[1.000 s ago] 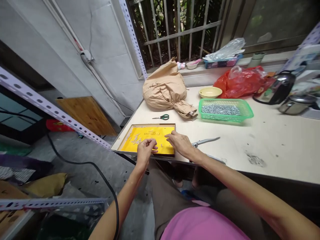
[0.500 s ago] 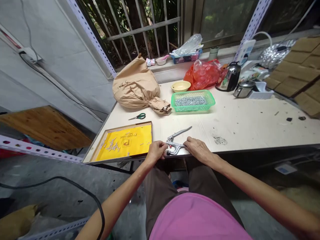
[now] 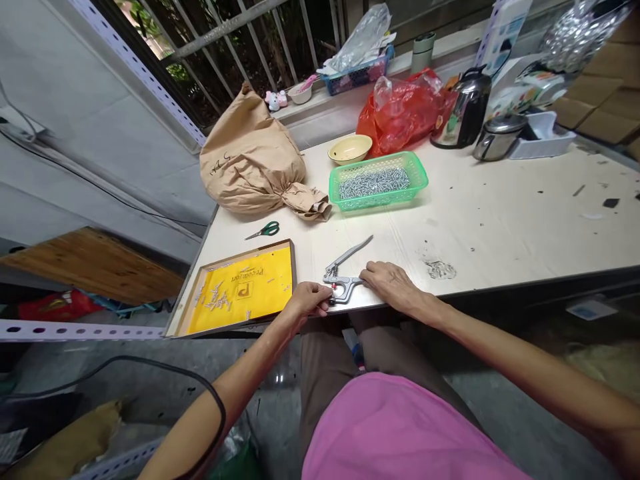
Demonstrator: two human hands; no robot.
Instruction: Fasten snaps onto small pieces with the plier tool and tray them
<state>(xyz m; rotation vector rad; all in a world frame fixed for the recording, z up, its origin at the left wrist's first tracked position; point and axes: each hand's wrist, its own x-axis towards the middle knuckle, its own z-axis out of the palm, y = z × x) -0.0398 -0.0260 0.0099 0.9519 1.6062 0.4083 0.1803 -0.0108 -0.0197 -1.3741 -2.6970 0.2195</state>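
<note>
Silver snap-fastener pliers (image 3: 344, 288) lie at the table's front edge, with one handle raised up and to the right and a red part at the jaws. My right hand (image 3: 393, 285) is closed around the end of the lower handle. At the jaws, my left hand (image 3: 311, 298) has thumb and fingers pinched together. Whatever sits between those fingertips is too small to make out. Left of that hand is a shallow tray (image 3: 294, 267) lined with yellow, holding small pale metal pieces (image 3: 216, 299).
A green basket (image 3: 419, 188) of small metal pieces stands behind the pliers. Scissors (image 3: 265, 230) lie near a brown paper bag (image 3: 253, 160). Further back are a cream bowl (image 3: 350, 149), a red plastic bag (image 3: 400, 113) and a dark kettle (image 3: 465, 110).
The camera view has shifted and tilted, so the table things appear moved. Both hands stay at the pliers, the left at the jaws and the right on the handle.
</note>
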